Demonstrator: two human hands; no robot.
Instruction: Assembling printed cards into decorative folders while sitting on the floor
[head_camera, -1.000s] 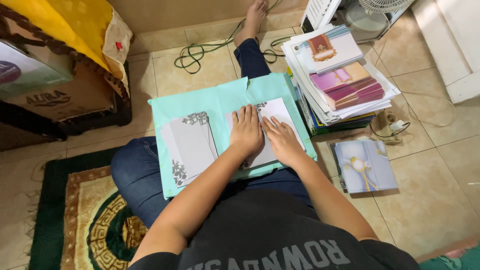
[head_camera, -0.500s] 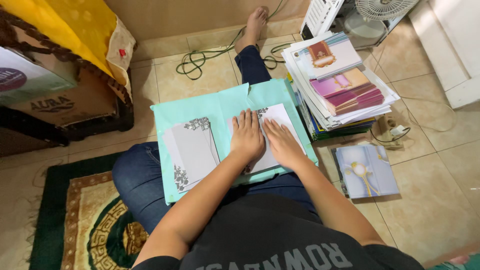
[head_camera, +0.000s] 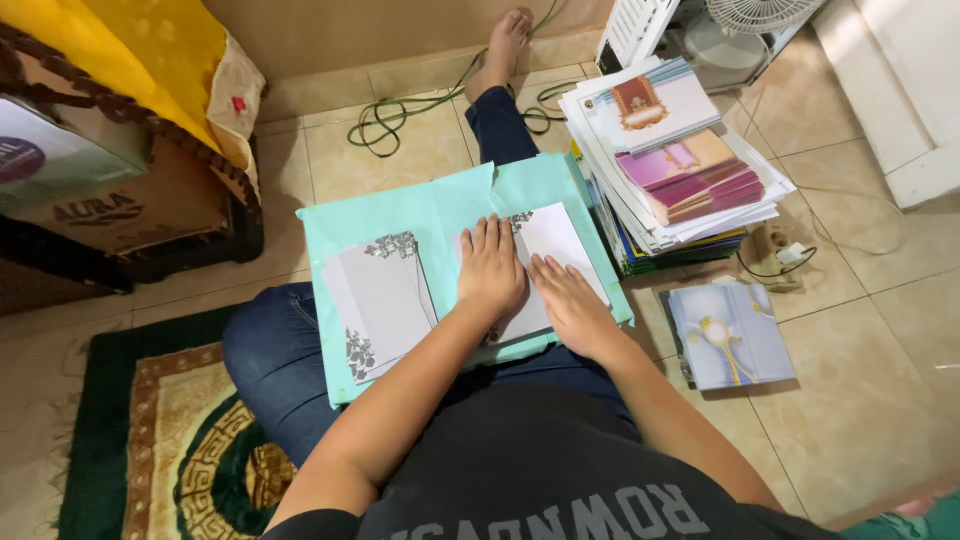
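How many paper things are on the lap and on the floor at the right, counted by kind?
Grey floral card piles on the mint board: 2, one lying free, one under the left hand and right hand.
Tall mixed card stack: 1.
Blue booklet: 1.
Total: 4.

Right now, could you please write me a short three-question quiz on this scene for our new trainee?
1. True or false: both hands lie flat on the same white card.
2. On which sheet does the grey floral card stack rest?
A. the teal sheet
B. the green rug
C. the bare tiles
3. Fill in: the blue booklet lies on the floor at the person's ____ side.

Key
1. True: left hand and right hand press the white card.
2. A, the teal sheet.
3. Right.
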